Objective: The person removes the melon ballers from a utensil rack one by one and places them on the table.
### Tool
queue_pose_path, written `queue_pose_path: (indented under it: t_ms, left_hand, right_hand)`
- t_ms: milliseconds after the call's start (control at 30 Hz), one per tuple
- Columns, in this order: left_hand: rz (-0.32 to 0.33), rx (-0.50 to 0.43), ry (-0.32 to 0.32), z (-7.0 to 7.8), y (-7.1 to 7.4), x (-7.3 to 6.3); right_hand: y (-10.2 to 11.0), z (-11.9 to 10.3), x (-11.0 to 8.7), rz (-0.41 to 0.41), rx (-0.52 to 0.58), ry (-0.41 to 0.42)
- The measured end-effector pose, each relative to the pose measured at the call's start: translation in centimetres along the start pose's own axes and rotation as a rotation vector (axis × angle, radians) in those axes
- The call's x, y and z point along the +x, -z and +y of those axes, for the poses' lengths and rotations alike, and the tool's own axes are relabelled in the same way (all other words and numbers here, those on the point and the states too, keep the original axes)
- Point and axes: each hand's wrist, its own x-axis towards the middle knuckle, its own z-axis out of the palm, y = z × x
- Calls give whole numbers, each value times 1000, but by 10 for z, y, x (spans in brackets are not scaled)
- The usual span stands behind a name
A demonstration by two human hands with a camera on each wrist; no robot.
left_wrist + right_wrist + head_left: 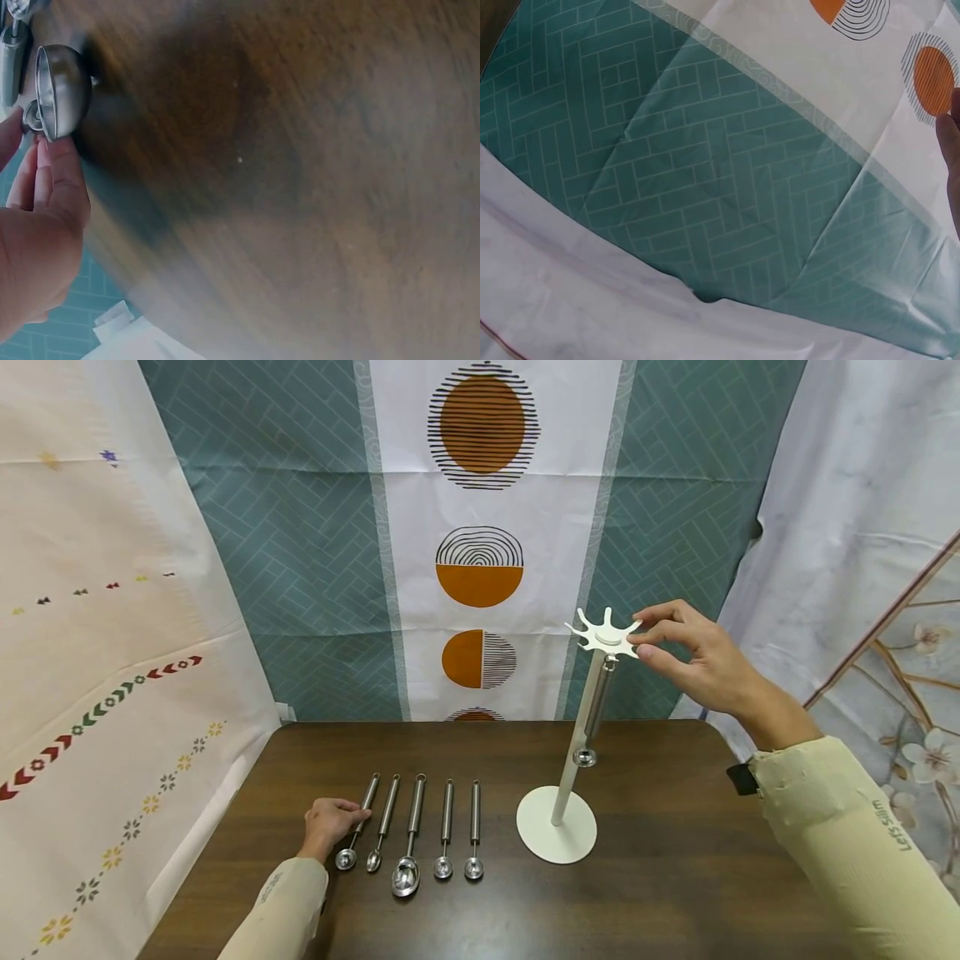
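Observation:
On the left of the table, my left hand point(335, 823) pinches the steel handle of the leftmost melon baller point(346, 859); its round bowl faces me. In the left wrist view, the same melon baller point(66, 91) shows its bowl close above my fingers point(66, 176). My right hand point(693, 652) is raised at the top of a white stand point(557, 825), thumb and fingers pinching one prong of its star-shaped hook head point(606, 637). Another slim steel scoop point(597, 702) hangs from that head, beside the pole. Only a sliver of my right hand point(949, 142) enters the right wrist view.
To the right of my left hand lie a small oval scoop point(374, 860), a larger oval scoop point(406, 877) and two small round scoops point(443, 867), handles pointing away. The brown table point(652, 877) ends at a patterned curtain point(480, 677) behind the stand.

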Motion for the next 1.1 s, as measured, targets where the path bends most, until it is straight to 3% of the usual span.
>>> queue_pose_path:
  t_ms: [167,333,533,767,1100]
  left_hand:
    - [4,34,7,4,2,-1]
    - [25,72,-65,26,6,-4]
    - [-13,32,-171,69,7,-13]
    - [-79,-53,-232,124,-2,-28]
    - [-246,-238,-308,199,-7,-51]
  right_hand:
    - [0,-1,-1,3,3,2]
    - [2,0,-1,4,-2,9]
    - [4,-1,-3,-1,-8,0]
    - [5,-5,0,-19,-14,-15]
    - [6,-4,-1,-25,29,37]
